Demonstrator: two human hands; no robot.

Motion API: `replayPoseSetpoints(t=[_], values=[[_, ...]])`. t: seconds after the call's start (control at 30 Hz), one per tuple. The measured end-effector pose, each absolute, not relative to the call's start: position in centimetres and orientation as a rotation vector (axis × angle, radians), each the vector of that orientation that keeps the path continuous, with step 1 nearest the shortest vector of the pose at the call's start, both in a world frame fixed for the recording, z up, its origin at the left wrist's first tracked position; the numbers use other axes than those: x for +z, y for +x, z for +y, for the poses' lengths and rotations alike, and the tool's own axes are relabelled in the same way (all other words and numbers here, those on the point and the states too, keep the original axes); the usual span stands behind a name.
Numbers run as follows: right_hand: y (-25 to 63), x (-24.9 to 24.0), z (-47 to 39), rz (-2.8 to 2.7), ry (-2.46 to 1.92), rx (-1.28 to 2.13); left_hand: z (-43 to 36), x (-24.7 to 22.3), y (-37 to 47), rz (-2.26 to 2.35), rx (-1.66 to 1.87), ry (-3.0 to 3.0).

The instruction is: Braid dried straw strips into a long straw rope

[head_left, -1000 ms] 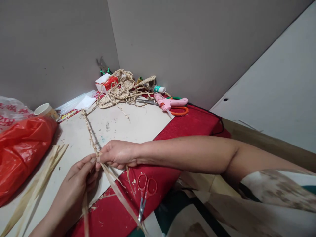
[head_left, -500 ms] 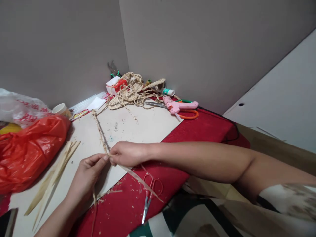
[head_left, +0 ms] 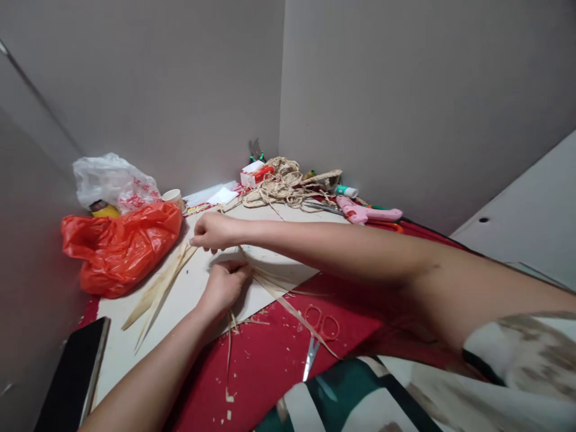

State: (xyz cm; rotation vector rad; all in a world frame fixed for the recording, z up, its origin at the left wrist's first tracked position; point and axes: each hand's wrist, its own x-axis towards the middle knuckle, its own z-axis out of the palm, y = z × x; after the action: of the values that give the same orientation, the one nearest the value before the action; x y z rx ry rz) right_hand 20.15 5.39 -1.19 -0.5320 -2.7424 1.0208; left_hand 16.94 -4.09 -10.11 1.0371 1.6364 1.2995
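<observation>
Pale dried leaf strips: flat, narrow, straw-coloured; you pin their near-centre ends on white board under left hand, loose tails fanning right and near over red cloth. Your right hand reaches left toward spare strip bundle, lying flat, slanting near-left.

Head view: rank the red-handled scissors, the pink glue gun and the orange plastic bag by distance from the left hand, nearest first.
From the left hand:
1. Red-handled scissors, on the red cloth just right of it, toward the camera.
2. Orange plastic bag, to its left by the wall.
3. Pink glue gun, far right, beyond the right forearm.
</observation>
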Motion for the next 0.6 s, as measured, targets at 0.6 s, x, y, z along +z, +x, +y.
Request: replayPoseSetpoints(t=[0.6], values=[[17.4,-1.9,6.9,-2.003,-0.759,1.719,-4.4,-10.2,16.8,1.661,1.274,1.118]])
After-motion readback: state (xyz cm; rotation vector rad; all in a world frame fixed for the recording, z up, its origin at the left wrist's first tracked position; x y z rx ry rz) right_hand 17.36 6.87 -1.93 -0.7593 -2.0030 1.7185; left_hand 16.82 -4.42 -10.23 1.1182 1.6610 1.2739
